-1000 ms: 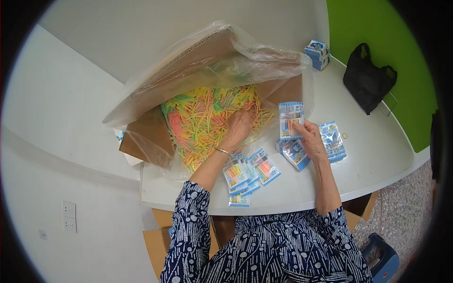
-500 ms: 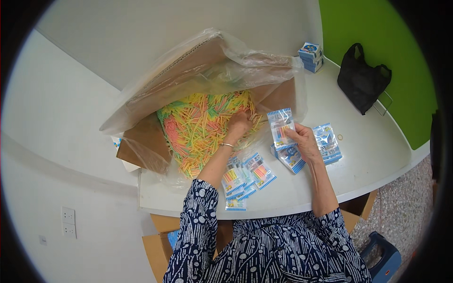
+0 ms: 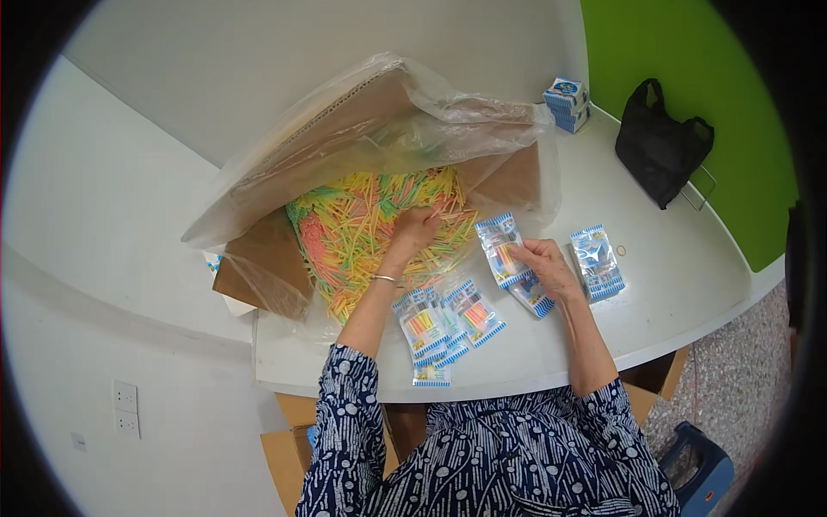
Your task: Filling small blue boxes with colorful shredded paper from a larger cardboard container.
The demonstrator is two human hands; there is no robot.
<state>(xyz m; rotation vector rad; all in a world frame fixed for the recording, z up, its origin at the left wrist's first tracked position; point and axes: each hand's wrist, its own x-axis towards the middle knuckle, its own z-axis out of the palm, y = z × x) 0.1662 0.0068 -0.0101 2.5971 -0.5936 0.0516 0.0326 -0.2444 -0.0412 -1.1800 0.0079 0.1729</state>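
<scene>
My left hand (image 3: 417, 229) reaches into the box over a heap of thin coloured sticks (image 3: 362, 237), pink, yellow, green and orange. Its fingers are pinched together on sticks at the heap's right side; how many is hidden. My right hand (image 3: 547, 265) grips a small blue-and-white packet (image 3: 497, 250) between thumb and fingers, with coloured sticks showing through its clear window. Under that hand lies another blue-and-white packet (image 3: 534, 295), partly covered. Several filled packets (image 3: 472, 314) overlap on the table in front of the box.
The cardboard box (image 3: 508, 185) is lined with clear plastic (image 3: 448, 129) that drapes over its flaps. A packet stack (image 3: 596, 263) lies on the white table (image 3: 680, 284) at right, beside a rubber band (image 3: 620, 251). Farther back are small boxes (image 3: 567, 103) and a black bag (image 3: 663, 142).
My left hand has moved left and slightly nearer over the sticks. My right hand has lowered the packet and brought it left, toward the box.
</scene>
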